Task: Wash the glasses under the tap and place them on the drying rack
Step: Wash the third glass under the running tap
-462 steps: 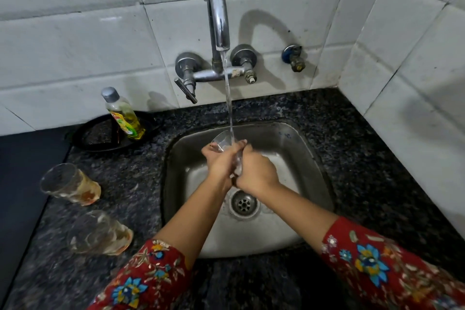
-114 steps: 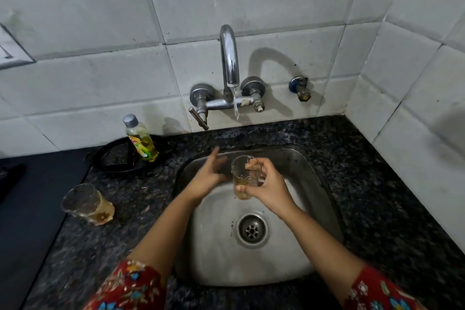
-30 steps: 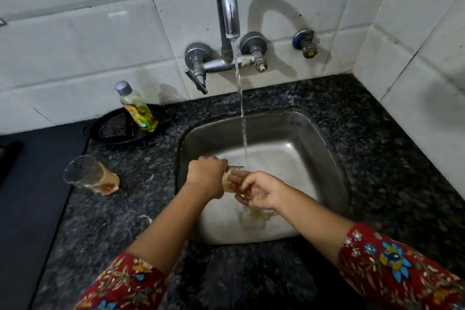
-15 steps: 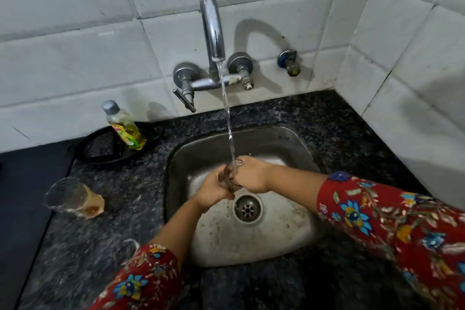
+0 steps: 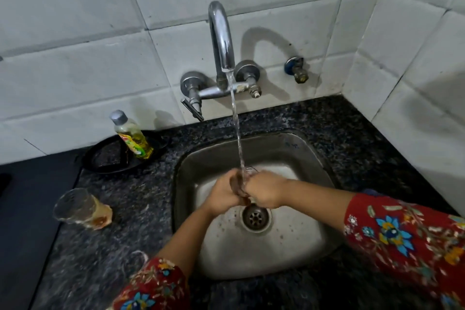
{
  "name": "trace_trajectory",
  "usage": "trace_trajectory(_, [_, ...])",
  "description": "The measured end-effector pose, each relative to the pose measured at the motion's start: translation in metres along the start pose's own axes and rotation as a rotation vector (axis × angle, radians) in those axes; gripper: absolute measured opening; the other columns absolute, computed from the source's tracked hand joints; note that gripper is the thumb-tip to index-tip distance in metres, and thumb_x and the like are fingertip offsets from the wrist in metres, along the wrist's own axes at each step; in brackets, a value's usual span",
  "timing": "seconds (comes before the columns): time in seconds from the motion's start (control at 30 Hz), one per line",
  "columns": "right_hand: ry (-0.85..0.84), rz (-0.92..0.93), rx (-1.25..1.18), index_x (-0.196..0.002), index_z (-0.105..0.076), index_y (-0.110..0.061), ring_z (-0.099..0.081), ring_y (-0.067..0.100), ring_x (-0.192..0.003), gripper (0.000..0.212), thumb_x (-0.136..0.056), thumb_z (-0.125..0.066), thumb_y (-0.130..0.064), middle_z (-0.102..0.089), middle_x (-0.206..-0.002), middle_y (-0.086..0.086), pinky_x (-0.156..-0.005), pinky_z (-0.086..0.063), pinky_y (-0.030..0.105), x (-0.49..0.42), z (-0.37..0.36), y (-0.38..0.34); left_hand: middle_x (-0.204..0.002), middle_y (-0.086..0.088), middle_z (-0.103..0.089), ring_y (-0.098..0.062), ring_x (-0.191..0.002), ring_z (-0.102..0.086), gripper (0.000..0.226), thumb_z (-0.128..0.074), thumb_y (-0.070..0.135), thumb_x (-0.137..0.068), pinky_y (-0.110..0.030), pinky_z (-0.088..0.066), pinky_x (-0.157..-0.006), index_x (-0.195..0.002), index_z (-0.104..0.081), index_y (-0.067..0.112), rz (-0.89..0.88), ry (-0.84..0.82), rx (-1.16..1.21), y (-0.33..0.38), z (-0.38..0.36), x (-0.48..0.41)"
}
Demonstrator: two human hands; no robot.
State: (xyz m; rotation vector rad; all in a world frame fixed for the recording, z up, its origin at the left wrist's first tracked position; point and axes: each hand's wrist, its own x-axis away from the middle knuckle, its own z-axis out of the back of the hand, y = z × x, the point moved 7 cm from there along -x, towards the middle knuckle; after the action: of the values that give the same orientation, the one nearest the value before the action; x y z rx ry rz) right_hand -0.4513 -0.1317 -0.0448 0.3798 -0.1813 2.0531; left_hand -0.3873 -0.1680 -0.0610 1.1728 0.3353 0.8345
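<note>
Above the sink (image 5: 314,153), under the running tap (image 5: 221,38): glass (image 5: 241,184) grasped by left hand (image 5: 221,196) and right hand (image 5: 264,191), both curled around it. On the counter (image 5: 130,229) at left, second glass (image 5: 80,206) lying sideways.

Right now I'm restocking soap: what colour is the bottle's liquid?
Yellow; the bottle shows in head view.

Left hand (image 5: 222,194) and right hand (image 5: 264,192) both grip one glass (image 5: 242,182) over the sink (image 5: 314,158), tap (image 5: 221,40) stream hitting its rim just above the fingers, drain (image 5: 255,216) just below them, second glass (image 5: 80,206) lying well left of them.
</note>
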Motion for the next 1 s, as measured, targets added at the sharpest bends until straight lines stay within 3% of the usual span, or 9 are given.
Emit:
trace_trajectory(0.1, [0.076, 0.090, 0.199, -0.091, -0.070, -0.025, -0.060, 0.016, -0.103, 0.015, -0.084, -0.057, -0.021, -0.067, -0.099, -0.008, -0.097, -0.037, 0.029, -0.001, -0.012, 0.008, -0.104, 0.005, -0.060, 0.020, -0.081, -0.059, 0.073, -0.070, -0.026, -0.057, -0.004, -0.045, -0.073, -0.123, -0.053, 0.000, 0.016, -0.165, -0.012, 0.008, -0.005, 0.003])
trace_trajectory(0.17, [0.047, -0.056, -0.111, -0.093, -0.069, -0.019, -0.059, 0.022, -0.102, 0.017, -0.084, -0.056, -0.015, -0.067, -0.102, 0.002, -0.091, -0.039, 0.031, 0.004, -0.007, 0.007, -0.099, -0.001, -0.063, 0.014, -0.076, -0.061, 0.061, -0.073, -0.021, -0.058, -0.007, -0.046, -0.068, -0.114, -0.059, -0.002, 0.022, -0.073, -0.023, 0.016, -0.007, 0.006])
trace_trajectory(0.23, [0.016, -0.262, -0.520, -0.081, -0.065, -0.016, -0.057, 0.028, -0.093, 0.020, -0.081, -0.051, -0.003, -0.064, -0.096, 0.011, -0.073, -0.038, 0.029, 0.008, -0.005, 0.004, -0.092, 0.001, -0.068, -0.001, -0.079, -0.064, 0.046, -0.081, 0.006, -0.057, -0.020, -0.051, -0.070, -0.099, -0.065, 0.015, 0.032, 0.064, -0.219, 0.019, -0.003, 0.009])
trace_trajectory(0.33, [0.075, -0.390, -1.108, -0.057, -0.047, -0.018, -0.049, 0.016, -0.072, 0.037, -0.077, -0.043, 0.013, -0.051, -0.072, 0.001, -0.062, -0.037, 0.025, 0.011, -0.015, -0.005, -0.096, 0.006, -0.068, -0.017, -0.088, -0.063, 0.050, -0.077, 0.034, -0.056, -0.033, -0.052, -0.075, -0.101, -0.057, 0.027, 0.133, 0.081, -0.577, 0.019, 0.005, 0.019])
trace_trajectory(0.5, [0.171, -0.560, -1.994, -0.094, -0.067, -0.011, -0.063, 0.013, -0.086, 0.048, -0.077, -0.037, 0.022, -0.069, -0.090, 0.000, -0.073, -0.048, 0.025, 0.022, -0.033, -0.027, -0.110, 0.002, -0.064, -0.024, -0.105, -0.058, 0.049, -0.075, 0.033, -0.066, -0.034, -0.048, -0.077, -0.111, -0.055, 0.026, 0.197, 0.053, -1.071, 0.022, 0.019, 0.032])
trace_trajectory(0.63, [0.113, -0.568, -2.290, -0.098, -0.065, -0.011, -0.066, 0.014, -0.089, 0.040, -0.088, -0.032, 0.010, -0.071, -0.097, 0.003, -0.076, -0.046, 0.026, 0.031, -0.047, -0.037, -0.118, 0.001, -0.059, -0.025, -0.112, -0.051, 0.053, -0.074, 0.031, -0.070, -0.033, -0.043, -0.076, -0.119, -0.053, 0.027, 0.281, -0.003, -1.263, 0.015, 0.029, 0.036])
trace_trajectory(0.8, [0.375, -0.437, -1.829, -0.106, -0.066, -0.004, -0.065, 0.008, -0.086, 0.027, -0.098, -0.040, -0.003, -0.070, -0.099, 0.006, -0.077, -0.050, 0.015, 0.046, -0.021, -0.016, -0.100, 0.008, -0.063, -0.016, -0.094, -0.059, 0.049, -0.078, 0.026, -0.060, -0.031, -0.050, -0.074, -0.104, -0.056, 0.031, 0.327, -0.027, -0.769, 0.000, 0.033, 0.030])
trace_trajectory(0.9, [0.473, -0.197, -0.928, -0.104, -0.066, -0.012, -0.063, 0.009, -0.092, 0.025, -0.098, -0.043, -0.017, -0.070, -0.101, 0.000, -0.091, -0.042, 0.022, 0.050, 0.006, -0.007, -0.093, 0.000, -0.062, -0.017, -0.087, -0.060, 0.046, -0.079, 0.002, -0.058, -0.033, -0.052, -0.074, -0.093, -0.058, 0.023, 0.286, -0.091, -0.163, -0.004, 0.011, 0.023])
trace_trajectory(1.0, [0.638, -0.064, -0.177, -0.089, -0.062, -0.018, -0.065, 0.019, -0.077, 0.023, -0.085, -0.041, -0.025, -0.069, -0.076, -0.001, -0.092, -0.035, 0.029, 0.051, 0.019, 0.000, -0.071, -0.003, -0.061, -0.013, -0.059, -0.058, 0.042, -0.065, -0.007, -0.053, -0.022, -0.046, -0.053, -0.089, -0.059, 0.013, 0.261, -0.192, 0.275, 0.000, -0.009, 0.017])
